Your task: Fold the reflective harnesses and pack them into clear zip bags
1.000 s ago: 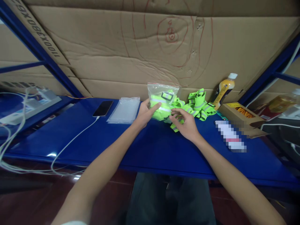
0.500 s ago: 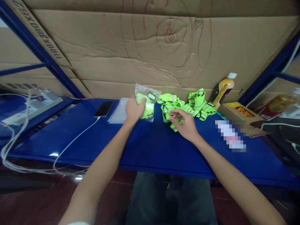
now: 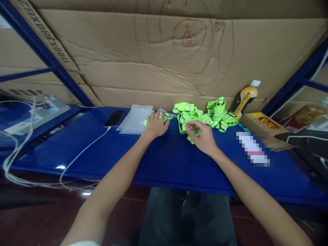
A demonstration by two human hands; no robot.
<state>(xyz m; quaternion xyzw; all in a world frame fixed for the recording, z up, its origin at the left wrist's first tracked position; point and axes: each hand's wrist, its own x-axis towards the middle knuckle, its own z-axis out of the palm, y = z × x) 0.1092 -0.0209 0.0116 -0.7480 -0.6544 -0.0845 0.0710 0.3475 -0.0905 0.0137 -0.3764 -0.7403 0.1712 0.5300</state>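
Note:
My left hand (image 3: 156, 127) lies with its fingers spread over a clear plastic bag holding neon-green strap (image 3: 167, 117). The hand covers most of this bag, which rests on the blue tabletop. Just left of it is a stack of clear plastic bags (image 3: 135, 118), partly overlapped by the filled one. My right hand (image 3: 202, 136) is at the front of a tangled pile of neon-green reflective straps (image 3: 215, 114) with grey stripes. Its thumb and fingertips are pinched together; what is between them, if anything, is hidden.
A black phone (image 3: 114, 118) on a white cable lies to the left, with a power strip (image 3: 38, 116) beyond. At right stand a yellow bottle (image 3: 246, 99) and an open cardboard box (image 3: 266, 126), near a blurred-out item (image 3: 252, 148). Cardboard (image 3: 115, 51) walls the back.
The bag of neon-green strap, tilted up in my left hand before, now lies down under it. My left fingers have spread from their grip. The right hand has barely moved.

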